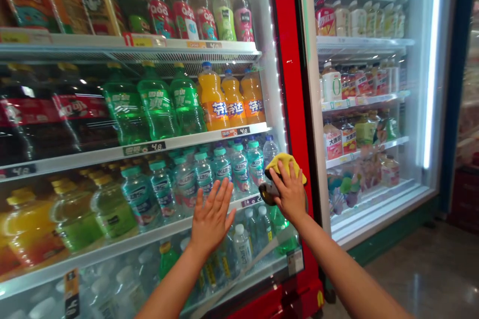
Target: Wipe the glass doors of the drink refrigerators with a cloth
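Observation:
My left hand [212, 217] is spread against, or just in front of, the glass door of a drinks fridge, fingers pointing up and nothing in them. Bottles with turquoise caps [239, 169] stand behind the glass there. Over at the door's right side, my right hand [292, 192] has its fingers on a folded yellow cloth [284, 160] beside the red door frame [294, 84]. A dark, shiny rounded thing [268, 192] shows next to that palm; I cannot tell whether it is a handle or a reflection. The cloth's underside is hidden.
Shelves behind the door hold cola bottles [78, 104], green soda bottles [155, 102] and orange soda bottles [213, 97]. A second lit fridge [422, 184] with bottles and cartons stands to the right. Grey floor [407, 269] shows at lower right.

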`<state>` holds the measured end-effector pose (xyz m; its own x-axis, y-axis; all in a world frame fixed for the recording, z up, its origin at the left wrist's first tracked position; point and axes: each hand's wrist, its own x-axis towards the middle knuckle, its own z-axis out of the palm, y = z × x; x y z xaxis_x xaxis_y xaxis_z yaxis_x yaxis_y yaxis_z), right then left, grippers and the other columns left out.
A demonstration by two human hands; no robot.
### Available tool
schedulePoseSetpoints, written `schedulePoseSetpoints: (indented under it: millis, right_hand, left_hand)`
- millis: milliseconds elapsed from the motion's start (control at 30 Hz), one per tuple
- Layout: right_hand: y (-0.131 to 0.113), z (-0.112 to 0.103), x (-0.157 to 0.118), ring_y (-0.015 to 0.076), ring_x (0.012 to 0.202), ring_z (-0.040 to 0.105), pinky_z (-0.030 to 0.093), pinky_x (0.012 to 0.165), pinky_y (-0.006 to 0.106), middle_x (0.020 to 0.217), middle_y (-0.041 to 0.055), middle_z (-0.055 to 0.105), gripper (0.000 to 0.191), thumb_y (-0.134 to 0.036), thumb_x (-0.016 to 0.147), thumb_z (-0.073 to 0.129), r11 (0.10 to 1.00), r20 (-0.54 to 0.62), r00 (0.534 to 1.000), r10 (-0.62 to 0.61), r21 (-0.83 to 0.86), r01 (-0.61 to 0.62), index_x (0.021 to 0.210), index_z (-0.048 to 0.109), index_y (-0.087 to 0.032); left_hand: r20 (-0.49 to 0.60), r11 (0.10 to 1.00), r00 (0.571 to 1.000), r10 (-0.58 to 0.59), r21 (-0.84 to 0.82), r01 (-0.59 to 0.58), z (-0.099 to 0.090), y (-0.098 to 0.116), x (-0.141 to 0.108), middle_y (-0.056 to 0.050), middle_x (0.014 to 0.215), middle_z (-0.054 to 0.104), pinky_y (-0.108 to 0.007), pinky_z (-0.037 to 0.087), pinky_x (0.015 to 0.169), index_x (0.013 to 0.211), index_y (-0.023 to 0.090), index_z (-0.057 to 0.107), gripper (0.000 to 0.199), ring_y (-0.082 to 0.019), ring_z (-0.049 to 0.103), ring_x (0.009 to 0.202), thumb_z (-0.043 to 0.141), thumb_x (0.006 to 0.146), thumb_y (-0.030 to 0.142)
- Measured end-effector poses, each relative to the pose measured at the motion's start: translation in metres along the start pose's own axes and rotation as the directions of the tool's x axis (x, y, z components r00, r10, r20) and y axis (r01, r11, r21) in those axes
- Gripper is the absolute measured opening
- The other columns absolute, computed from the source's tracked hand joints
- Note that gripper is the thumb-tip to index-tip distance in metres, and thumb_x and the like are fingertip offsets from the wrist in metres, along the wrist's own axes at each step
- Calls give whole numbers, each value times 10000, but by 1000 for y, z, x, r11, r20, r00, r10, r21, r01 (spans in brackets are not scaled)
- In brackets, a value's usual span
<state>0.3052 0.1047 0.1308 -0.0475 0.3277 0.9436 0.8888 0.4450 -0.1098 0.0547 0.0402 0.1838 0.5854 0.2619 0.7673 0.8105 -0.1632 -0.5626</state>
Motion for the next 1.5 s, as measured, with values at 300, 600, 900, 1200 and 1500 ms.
schedulePoseSetpoints:
  millis: [300,600,900,1200,1500]
  right_hand:
    - [-43,9,-10,309,1578,164,180,1247,644,1560,19,507,599,-168,888,573,963,-58,966,-252,88,256,1458,522,-345]
    - [-102,17,42,327,1567,192,244,1208,661,1560,19,508,570,-89,901,493,994,-246,968,47,108,-21,1404,596,-336]
    - [-80,17,25,293,1543,271,250,1226,629,1528,5,536,645,-76,887,500,991,-246,965,-86,83,109,1450,542,-387]
    - [-152,25,26,372,1552,201,164,1221,691,1577,37,481,613,-307,888,639,963,-170,950,-262,15,268,1485,506,-350]
    - [-158,23,62,379,1571,131,205,1192,723,1636,66,385,695,-209,885,583,996,-249,967,49,89,-27,1549,414,-328]
  left_hand:
    - [44,999,999,-31,33,29,-12,-23,-29,-83,1653,284,-492,-72,1299,1632,176,90,810,-199,30,1584,515,992,433]
    - [22,996,997,-75,40,74,-25,-48,-47,-91,1661,271,-493,-52,1301,1634,175,99,834,-205,37,1586,547,975,424]
    - [18,991,993,-121,61,120,-40,-77,-74,-93,1668,258,-503,-57,1299,1635,183,87,872,-216,40,1587,575,952,420]
    - [7,987,991,-131,97,130,-49,-88,-81,-90,1668,252,-507,-62,1295,1634,198,100,860,-216,24,1588,567,962,461]
    - [1,987,993,-122,105,121,-55,-115,-98,-87,1659,281,-514,-41,1295,1631,187,112,822,-227,48,1587,536,975,443]
